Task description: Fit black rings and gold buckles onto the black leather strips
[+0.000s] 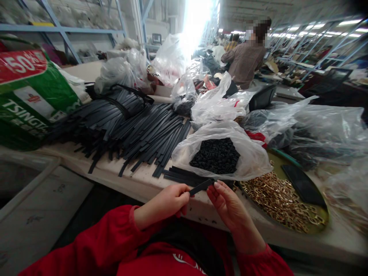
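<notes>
Both hands meet at the table's front edge over a short black strap [201,186]. My left hand [169,201] pinches its near end between thumb and fingers. My right hand [230,207] has its fingertips closed on the strap's far end. Just beyond them lies a small stack of black straps [184,176]. Behind that, an open clear plastic bag [253,157] holds many small black loops [215,155]. A round tray [320,226] to the right holds several gold metal buckles [276,199] and a flat black piece [301,184].
A large pile of long black straps [132,130] covers the table's left part. A green and red printed sack [31,96] sits at far left. More plastic bags [316,126] crowd the right and back. Another person [247,57] works farther along the table. Blue shelving stands behind.
</notes>
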